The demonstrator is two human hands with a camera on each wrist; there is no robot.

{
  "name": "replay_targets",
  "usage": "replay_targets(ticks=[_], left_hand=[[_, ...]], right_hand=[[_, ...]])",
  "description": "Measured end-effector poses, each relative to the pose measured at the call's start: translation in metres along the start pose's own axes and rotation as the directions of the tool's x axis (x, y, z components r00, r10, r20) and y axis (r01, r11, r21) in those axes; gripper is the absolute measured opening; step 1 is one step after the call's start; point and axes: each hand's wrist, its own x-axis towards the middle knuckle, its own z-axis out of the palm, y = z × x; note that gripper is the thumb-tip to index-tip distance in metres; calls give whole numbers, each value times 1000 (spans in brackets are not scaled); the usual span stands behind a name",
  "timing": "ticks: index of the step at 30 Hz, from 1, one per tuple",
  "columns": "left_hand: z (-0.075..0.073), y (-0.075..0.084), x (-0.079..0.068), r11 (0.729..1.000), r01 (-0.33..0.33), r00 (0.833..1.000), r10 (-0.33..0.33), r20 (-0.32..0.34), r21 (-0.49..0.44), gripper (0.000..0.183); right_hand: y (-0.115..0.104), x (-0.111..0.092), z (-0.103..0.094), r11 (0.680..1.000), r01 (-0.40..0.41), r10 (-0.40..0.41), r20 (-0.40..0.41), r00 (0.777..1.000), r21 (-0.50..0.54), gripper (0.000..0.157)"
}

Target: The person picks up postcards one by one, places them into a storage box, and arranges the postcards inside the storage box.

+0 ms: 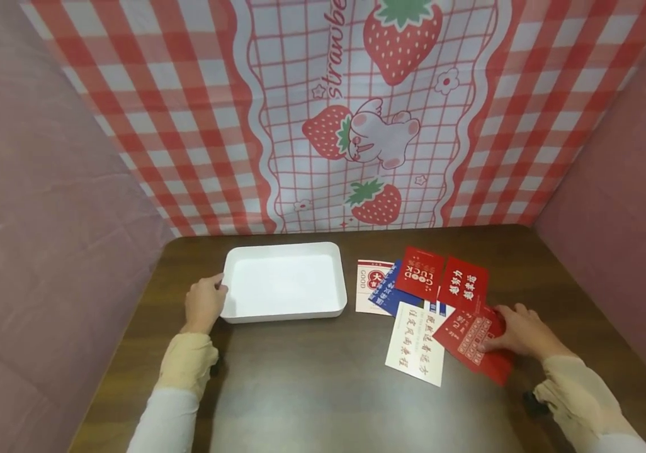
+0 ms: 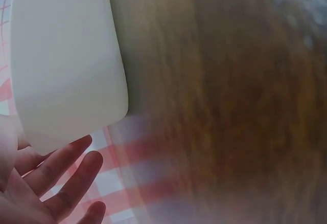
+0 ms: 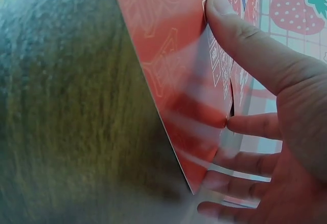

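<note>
The left hand is at the left short side of a white tray, its thumb at the rim. In the left wrist view its fingers curl against the end wall of the tray. Over on the right, the right hand pinches a red card with rows of outlined boxes, its thumb on the printed face and its index finger at the edge. A plainer red card overlaps it near the palm; in the right wrist view this card slants toward the camera.
Beside the tray lie a white card with a red emblem, a blue card, two more red cards and a white card with vertical writing. A red-checked strawberry cloth hangs behind the brown table.
</note>
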Motion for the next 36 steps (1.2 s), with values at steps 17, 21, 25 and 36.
replay_targets(ticks=[17, 21, 25, 36], left_hand=[[-1, -4, -4, 999, 40, 999, -40, 7, -35, 38], [-3, -7, -5, 996, 66, 998, -65, 11, -53, 38], [-4, -7, -4, 996, 68, 998, -67, 8, -61, 38], [-3, -8, 0, 992, 52, 999, -52, 7, -111, 38]], right_hand=[[16, 9, -8, 996, 34, -34, 2, 999, 87, 81], [18, 10, -11, 990, 24, -29, 35, 999, 139, 73], [21, 9, -12, 987, 5, -13, 51, 999, 159, 70], [34, 3, -10, 969, 7, -9, 9, 1000, 248, 48]])
